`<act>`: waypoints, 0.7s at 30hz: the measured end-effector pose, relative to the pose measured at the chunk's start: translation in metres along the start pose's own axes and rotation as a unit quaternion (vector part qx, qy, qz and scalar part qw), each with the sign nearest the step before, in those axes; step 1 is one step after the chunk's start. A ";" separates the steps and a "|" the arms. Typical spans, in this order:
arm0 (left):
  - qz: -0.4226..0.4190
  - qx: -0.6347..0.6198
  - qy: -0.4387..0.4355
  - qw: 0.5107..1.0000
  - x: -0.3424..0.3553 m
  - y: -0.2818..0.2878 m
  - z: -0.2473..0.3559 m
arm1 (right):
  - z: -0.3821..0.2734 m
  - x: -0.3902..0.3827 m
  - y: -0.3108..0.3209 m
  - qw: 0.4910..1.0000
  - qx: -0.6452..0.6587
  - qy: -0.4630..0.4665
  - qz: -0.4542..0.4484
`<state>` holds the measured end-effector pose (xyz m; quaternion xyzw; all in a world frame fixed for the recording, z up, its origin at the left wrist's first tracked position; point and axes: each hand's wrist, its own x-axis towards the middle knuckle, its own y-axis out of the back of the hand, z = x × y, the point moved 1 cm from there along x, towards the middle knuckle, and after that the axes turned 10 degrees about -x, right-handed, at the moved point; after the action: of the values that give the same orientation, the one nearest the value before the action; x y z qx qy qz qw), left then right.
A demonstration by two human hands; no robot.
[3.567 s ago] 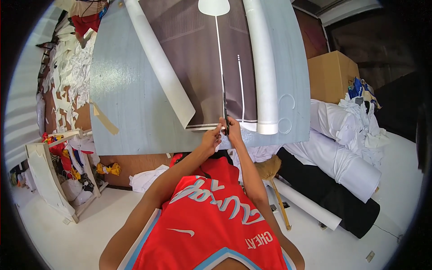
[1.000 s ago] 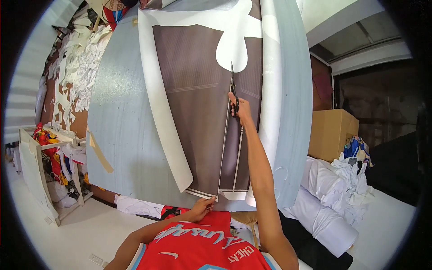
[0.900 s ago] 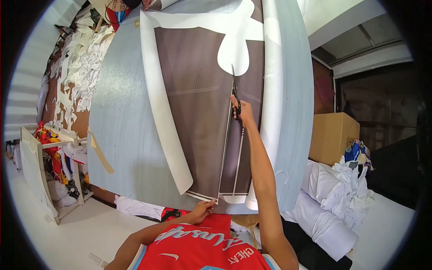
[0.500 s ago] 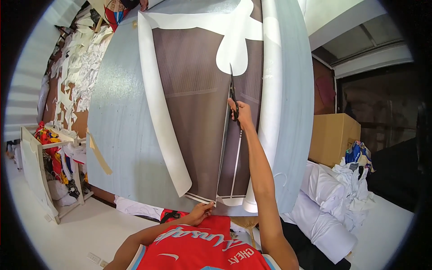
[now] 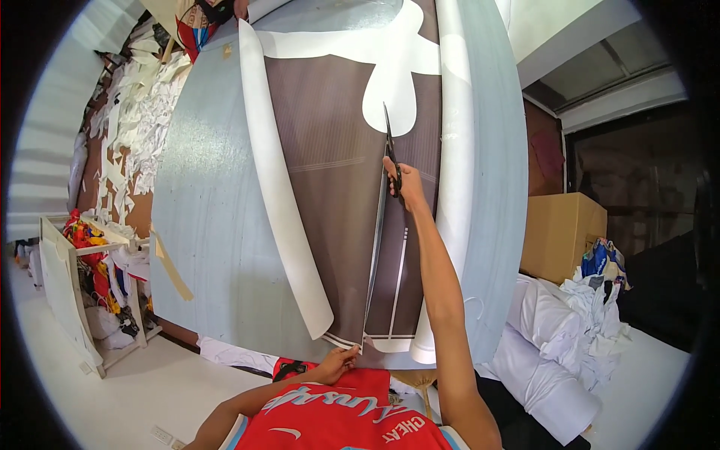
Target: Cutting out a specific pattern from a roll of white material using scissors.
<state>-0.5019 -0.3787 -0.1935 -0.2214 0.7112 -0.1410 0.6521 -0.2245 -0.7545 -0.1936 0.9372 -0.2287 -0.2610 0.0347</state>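
Note:
My right hand (image 5: 406, 185) is closed round the black handles of a pair of scissors (image 5: 389, 135). The blades point away from me, their tips over a white rounded shape on a dark brown printed fabric sheet (image 5: 322, 187). A long narrow cut (image 5: 375, 262) runs through the sheet from the scissors to its near edge. My left hand (image 5: 336, 364) pinches the near edge of the sheet, just left of the cut. White margins curl up as rolls, a left roll (image 5: 281, 202) and a right roll (image 5: 455, 150), along the sheet's sides.
The sheet lies on a blue-grey table (image 5: 202, 202). At left are white scraps (image 5: 142, 127) and a wooden rack (image 5: 79, 292) with coloured cloth. A cardboard box (image 5: 559, 232) and white fabric rolls (image 5: 544, 375) stand at right. Part of another person's hand (image 5: 241, 9) shows at the far edge.
The scissors have moved a little farther away from me along the sheet, deeper into the white shape. My left hand keeps its pinch on the near edge. The whole view has shifted slightly.

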 end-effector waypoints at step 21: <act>-0.017 -0.018 0.041 0.999 0.014 0.018 -0.003 | -0.052 0.100 -0.016 0.999 0.027 0.002 0.034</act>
<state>-0.5083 -0.3705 -0.2146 -0.2396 0.7361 -0.1483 0.6154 -0.1156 -0.7879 -0.1986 0.9301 -0.2670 -0.2515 0.0191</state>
